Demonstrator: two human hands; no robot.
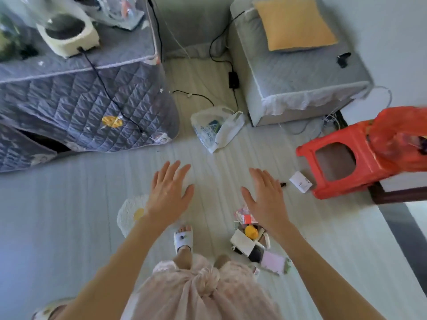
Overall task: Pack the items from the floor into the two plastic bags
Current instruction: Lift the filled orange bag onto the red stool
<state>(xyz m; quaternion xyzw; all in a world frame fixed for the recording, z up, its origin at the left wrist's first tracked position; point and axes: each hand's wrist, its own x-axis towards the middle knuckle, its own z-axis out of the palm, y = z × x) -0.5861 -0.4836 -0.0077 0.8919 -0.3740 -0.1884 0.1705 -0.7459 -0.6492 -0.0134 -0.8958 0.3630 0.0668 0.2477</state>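
Both hands, left hand and right hand, hover flat and empty above the pile of items on the floor; these probably light boxes suit pinching by edges.

Pale striped floor, quilted grey sofa, red stool.

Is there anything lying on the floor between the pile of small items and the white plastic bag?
Nothing visible does. From the pile of small items near the person's feet to the white plastic bag near the grey pouf, the pale striped floor shows bare; only the open right hand hovers above that stretch.
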